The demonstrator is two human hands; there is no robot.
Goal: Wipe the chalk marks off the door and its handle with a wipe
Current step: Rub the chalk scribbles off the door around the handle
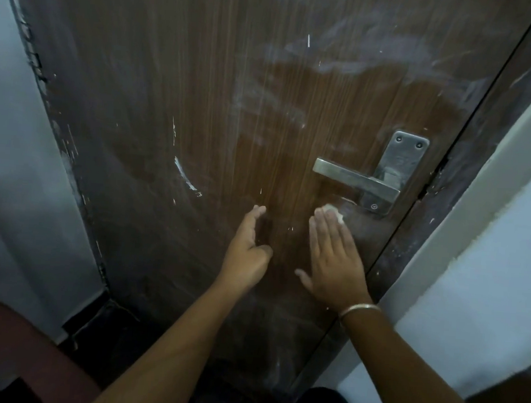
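Observation:
A brown wood-grain door [202, 101] fills the view, smeared with pale chalk haze in its upper half and marked by a curved white chalk line [183, 174] left of centre. A steel lever handle [355, 179] on its plate sits at the right. My right hand [333, 254] lies flat on the door just below the handle, fingers straight, pressing a white wipe [428, 219] whose edge shows past the fingertips. My left hand [249, 247] is edge-on beside it, fingertips touching the door, holding nothing.
The dark door frame [469, 173] runs along the right, with a pale wall [492, 251] beyond it. A grey wall [14, 149] stands at the left. A dark red object [8, 340] sits at the lower left.

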